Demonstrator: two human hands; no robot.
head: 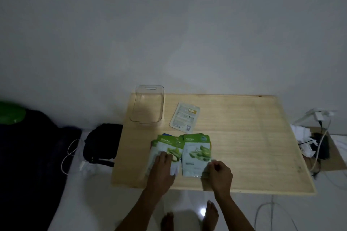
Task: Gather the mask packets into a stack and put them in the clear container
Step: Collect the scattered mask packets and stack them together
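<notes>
On the pale wooden table (244, 137) two loose heaps of mask packets lie side by side near the front edge. The left heap (167, 148), topped by a green cucumber packet, is fanned out so that several edges show beneath it (how many it holds cannot be counted in this dim light). The left hand (163, 167) lies flat on it, fingers spread and pressing down, not closed around anything. The right heap (197, 154) has an aloe packet on top; the right hand (219, 173) pinches its lower right corner between thumb and fingers. One more packet (185, 117), pale with its printed back up, lies alone farther back, just beside the one clear container (147, 106), which stands at the table's far left corner with no packets in it.
</notes>
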